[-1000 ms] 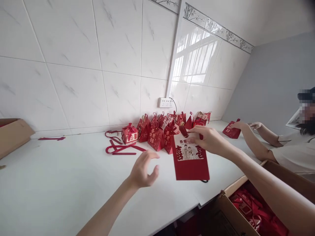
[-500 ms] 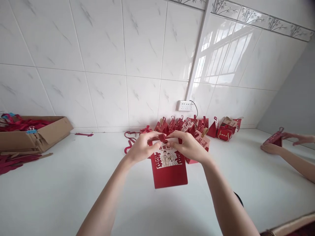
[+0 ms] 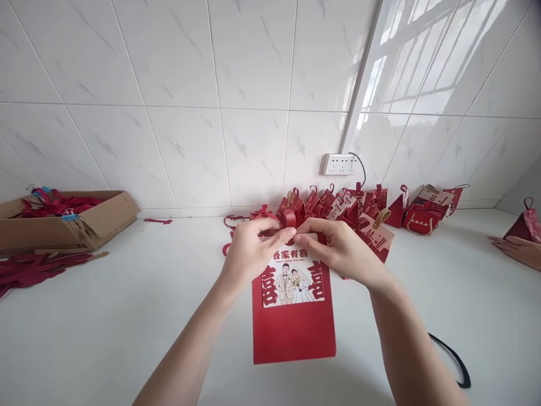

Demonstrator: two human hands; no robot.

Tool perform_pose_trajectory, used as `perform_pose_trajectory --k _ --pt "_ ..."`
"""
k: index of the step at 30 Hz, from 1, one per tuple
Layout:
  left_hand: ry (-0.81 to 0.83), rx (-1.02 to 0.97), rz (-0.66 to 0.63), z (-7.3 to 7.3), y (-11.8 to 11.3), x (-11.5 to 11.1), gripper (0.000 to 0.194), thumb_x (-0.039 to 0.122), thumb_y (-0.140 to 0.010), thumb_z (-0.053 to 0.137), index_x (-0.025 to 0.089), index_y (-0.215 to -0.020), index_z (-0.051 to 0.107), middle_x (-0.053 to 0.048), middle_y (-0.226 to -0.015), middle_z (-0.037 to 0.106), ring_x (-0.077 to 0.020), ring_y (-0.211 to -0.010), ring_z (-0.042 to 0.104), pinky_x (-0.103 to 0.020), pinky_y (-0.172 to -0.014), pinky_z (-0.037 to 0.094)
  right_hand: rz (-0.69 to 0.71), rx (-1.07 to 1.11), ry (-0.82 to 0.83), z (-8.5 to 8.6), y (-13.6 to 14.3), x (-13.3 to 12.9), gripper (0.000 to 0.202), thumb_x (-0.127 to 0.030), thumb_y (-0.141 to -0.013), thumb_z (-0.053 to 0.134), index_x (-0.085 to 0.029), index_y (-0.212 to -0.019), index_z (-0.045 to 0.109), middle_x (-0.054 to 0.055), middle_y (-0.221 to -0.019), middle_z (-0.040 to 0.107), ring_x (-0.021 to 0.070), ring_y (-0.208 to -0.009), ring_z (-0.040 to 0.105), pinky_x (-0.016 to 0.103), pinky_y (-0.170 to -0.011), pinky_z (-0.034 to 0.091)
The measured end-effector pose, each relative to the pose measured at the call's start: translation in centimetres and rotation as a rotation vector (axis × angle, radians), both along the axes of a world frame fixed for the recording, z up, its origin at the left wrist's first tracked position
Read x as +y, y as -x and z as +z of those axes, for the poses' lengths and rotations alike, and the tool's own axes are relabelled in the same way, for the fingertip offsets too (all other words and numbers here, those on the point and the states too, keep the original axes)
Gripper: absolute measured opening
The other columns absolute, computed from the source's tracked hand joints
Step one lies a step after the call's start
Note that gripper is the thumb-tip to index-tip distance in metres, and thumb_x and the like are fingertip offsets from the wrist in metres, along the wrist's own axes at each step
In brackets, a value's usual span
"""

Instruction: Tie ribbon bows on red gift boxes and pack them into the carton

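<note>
A red gift box [image 3: 295, 334] with a white panel showing a couple and red characters hangs upright between my hands. At its top stands a loop of dark red ribbon [image 3: 288, 219]. My left hand [image 3: 257, 248] pinches the ribbon's base from the left, thumb and fingers pressed together. From the right, my right hand [image 3: 333, 245] closes on the ribbon at the same spot, its fingertips touching those of my left hand. The fingertips hide part of the box's top edge.
Several finished-looking red boxes [image 3: 395, 214] line the wall. At left, a cardboard box [image 3: 46, 234] holds red ribbons, with more ribbons [image 3: 38, 270] before it. A black strap [image 3: 454, 358] lies at right. Another person's hand [image 3: 518, 251] touches a red box [image 3: 524, 228] at far right.
The view has shifted toward the left and closer. The held box looks larger and lower, and the ribbon loop now stands up above my fingertips. The black strap shows more fully.
</note>
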State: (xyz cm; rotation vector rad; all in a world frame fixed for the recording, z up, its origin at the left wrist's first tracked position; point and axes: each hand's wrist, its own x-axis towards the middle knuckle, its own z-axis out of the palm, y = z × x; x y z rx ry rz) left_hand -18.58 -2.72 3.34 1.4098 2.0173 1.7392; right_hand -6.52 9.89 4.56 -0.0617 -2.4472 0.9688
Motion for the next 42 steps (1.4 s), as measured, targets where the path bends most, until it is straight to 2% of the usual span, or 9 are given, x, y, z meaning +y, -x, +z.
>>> perform_pose_trajectory --k 3,8,11,13,21,26,28,38,42 --pt "0.007 -0.031 -0.001 0.1 -0.3 -0.1 0.029 0.046 -0.074 0.066 0.017 -0.070 0.069 -0.001 -0.066 0.063 -0.0121 -0.061 0.055 -0.021 -0.051 0.038 0.014 -0.007 0.021 0.1 -0.1 -0.2 0.020 -0.031 -0.086 0.052 -0.017 -0.073 0.058 -0.004 -0.058 0.048 0.0060 -0.049 0.037 0.019 -0.045 0.030" --pt "-0.068 -0.130 -0.054 0.4 -0.5 -0.4 0.026 0.044 -0.076 0.065 0.021 -0.088 0.066 0.000 -0.073 0.066 -0.0140 -0.073 0.061 -0.021 -0.061 0.046 0.003 0.051 0.006 0.2 -0.3 -0.5 0.016 -0.026 -0.085 0.051 -0.017 -0.072 0.053 -0.005 -0.058 0.048 0.0054 -0.051 0.037 0.017 -0.046 0.031" --pt "-0.070 -0.111 -0.100 0.6 -0.6 -0.5 0.023 0.039 -0.071 0.070 0.019 -0.080 0.065 -0.001 -0.079 0.066 -0.0138 -0.076 0.062 -0.021 -0.065 0.048 -0.030 0.090 -0.006 0.2 -0.5 -0.8 0.016 -0.023 -0.084 0.051 -0.017 -0.069 0.051 -0.006 -0.056 0.045 0.0056 -0.051 0.036 0.017 -0.047 0.031" --pt "-0.061 -0.095 -0.086 0.6 -0.7 -0.6 0.021 0.037 -0.071 0.071 0.018 -0.074 0.065 -0.001 -0.076 0.066 -0.0135 -0.071 0.061 -0.021 -0.061 0.047 -0.038 0.094 -0.003 0.2 -0.5 -0.9 0.016 -0.024 -0.084 0.051 -0.018 -0.070 0.051 -0.005 -0.057 0.045 0.0059 -0.051 0.036 0.017 -0.047 0.031" --pt "-0.049 -0.043 0.017 0.6 -1.2 -0.8 0.023 0.041 -0.075 0.066 0.018 -0.072 0.069 -0.001 -0.067 0.063 -0.0098 -0.053 0.050 -0.020 -0.044 0.035 -0.025 0.043 0.030 0.4 -0.9 -1.1 0.011 -0.023 -0.082 0.051 -0.018 -0.073 0.052 -0.005 -0.056 0.043 0.0064 -0.050 0.035 0.018 -0.044 0.030" --pt "-0.019 -0.049 0.036 0.6 -1.4 -0.9 0.026 0.045 -0.075 0.065 0.019 -0.071 0.069 0.004 -0.049 0.047 -0.0055 -0.040 0.030 -0.020 -0.036 0.022 -0.013 0.025 0.039 0.5 -0.9 -1.2 0.008 -0.020 -0.080 0.050 -0.018 -0.072 0.050 -0.005 -0.057 0.043 0.0063 -0.051 0.034 0.017 -0.045 0.031" --pt "-0.028 -0.046 0.041 0.7 -1.6 -1.0 0.027 0.046 -0.075 0.064 0.020 -0.070 0.069 0.004 -0.049 0.044 -0.0056 -0.040 0.028 -0.020 -0.036 0.020 -0.022 0.017 0.044 0.5 -0.9 -1.3 0.008 -0.019 -0.080 0.049 -0.018 -0.072 0.049 -0.006 -0.055 0.039 0.0061 -0.050 0.031 0.017 -0.044 0.029" --pt "-0.046 0.044 0.017 1.0 -2.1 -1.2 0.029 0.046 -0.081 0.058 0.020 -0.072 0.067 0.003 -0.055 0.045 -0.0079 -0.047 0.033 -0.022 -0.041 0.026 0.020 0.051 0.065 0.7 -1.6 -1.3 0.009 -0.017 -0.078 0.050 -0.019 -0.071 0.045 -0.007 -0.055 0.039 0.0053 -0.047 0.029 0.017 -0.042 0.027" --pt "-0.084 0.131 -0.035 1.3 -2.1 -1.4 0.033 0.039 -0.085 0.054 0.018 -0.059 0.057 0.002 -0.059 0.041 -0.0100 -0.057 0.036 -0.023 -0.052 0.032 -0.006 0.082 0.025 0.7 -1.8 -1.3 0.013 -0.021 -0.081 0.050 -0.019 -0.069 0.047 -0.006 -0.054 0.039 0.0055 -0.047 0.031 0.018 -0.042 0.026"
